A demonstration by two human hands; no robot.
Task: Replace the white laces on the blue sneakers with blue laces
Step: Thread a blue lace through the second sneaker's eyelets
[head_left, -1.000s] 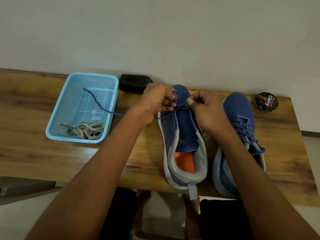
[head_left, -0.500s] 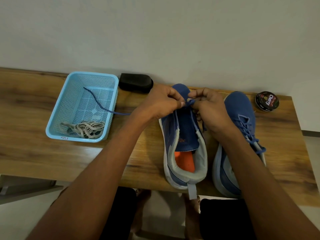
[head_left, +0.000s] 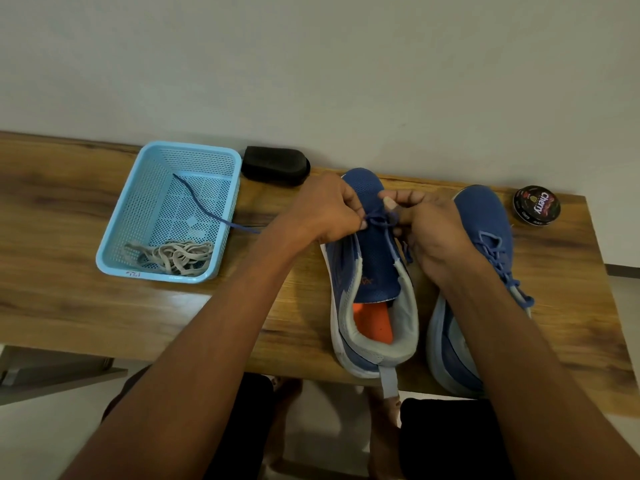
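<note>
In the middle of the frame, the left hand (head_left: 325,211) and right hand (head_left: 424,225) each pinch the blue lace (head_left: 379,220) over the open sneaker (head_left: 372,271), probably to thread it; the white laces (head_left: 173,256) lie in the basket (head_left: 121,216) at left.

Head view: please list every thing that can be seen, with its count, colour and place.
table: 1, brown wood, along the wall
basket: 1, light blue, left on table
white laces: a heap, off-white, in basket's near end
blue lace: 1, dark blue, runs from basket to middle sneaker
middle sneaker: 1, blue, orange insole, being laced
right sneaker: 1, blue, already laced in blue
black object: 1, black, behind basket
polish tin: 1, black, right end
left hand: pinches lace
right hand: pinches lace
</note>
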